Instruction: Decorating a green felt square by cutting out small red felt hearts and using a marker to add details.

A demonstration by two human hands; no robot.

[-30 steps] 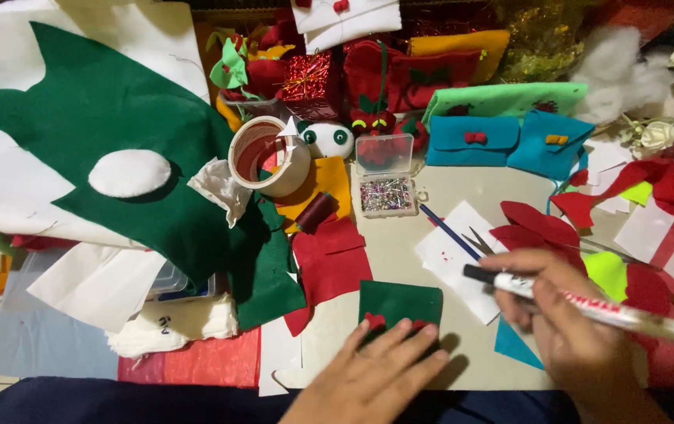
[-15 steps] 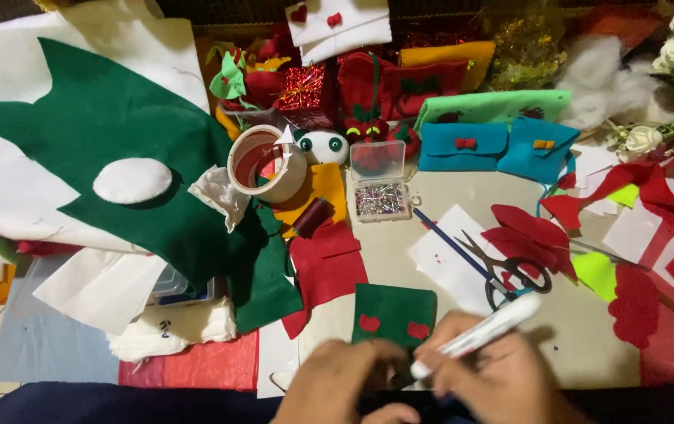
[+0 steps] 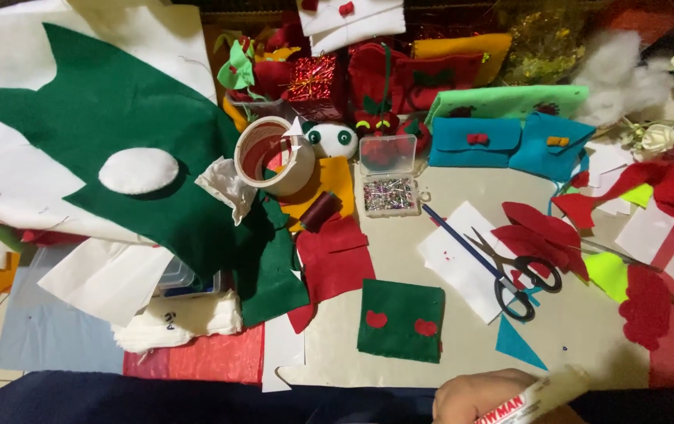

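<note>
At the bottom edge my right hand (image 3: 480,399) is closed around a white marker (image 3: 545,390) whose body points up and to the right. My left hand is out of view. Just above the hand a dark green felt square (image 3: 401,318) with two small red shapes on it lies flat on the beige table (image 3: 470,345). Nothing touches the square.
Black-handled scissors (image 3: 513,275) and a blue pen (image 3: 462,245) lie on white paper to the right of the square. A clear box of pins (image 3: 389,177), a tape roll (image 3: 274,155), a large green felt sheet (image 3: 133,126), red felt scraps (image 3: 333,255) and blue felt pouches (image 3: 474,141) crowd the table.
My left hand has left the green square and gone out of view. My right hand has pulled back to the bottom edge with the marker. The scissors, hidden a second ago, now show.
</note>
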